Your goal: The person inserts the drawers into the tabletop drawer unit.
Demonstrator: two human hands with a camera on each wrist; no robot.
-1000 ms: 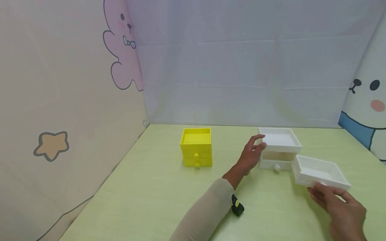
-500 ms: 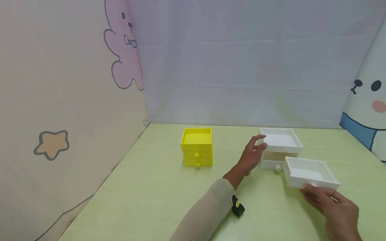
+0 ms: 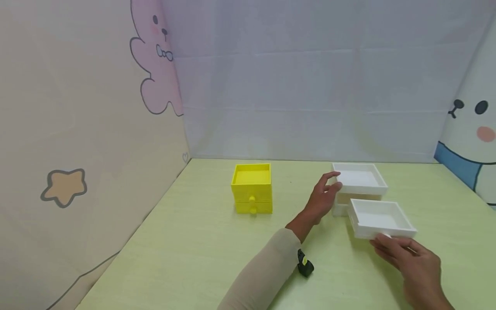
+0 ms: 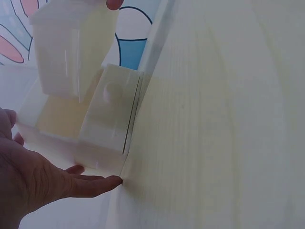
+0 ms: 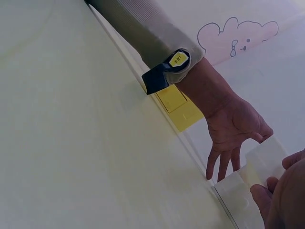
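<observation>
A small white drawer cabinet stands at the back right of the table, with a gap under its top tray. My left hand rests against its left side, thumb and a finger at the top rim. In the right wrist view, the left hand's other fingers reach straight down that side. In front of the cabinet, my right hand pinches a loose white drawer at its front knob. The drawer is raised and overlaps the cabinet's lower front in the head view. In the left wrist view the lower drawer front shows beneath the gap.
A yellow drawer cabinet with two knobs stands left of the white one. A black device is strapped at the left sleeve. The pale green table meets a plain curtain behind and printed cartoon walls at the sides.
My right hand has carried the loose drawer leftward, so it sits before the cabinet and covers more of its lower front. The left hand and both cabinets have stayed in place.
</observation>
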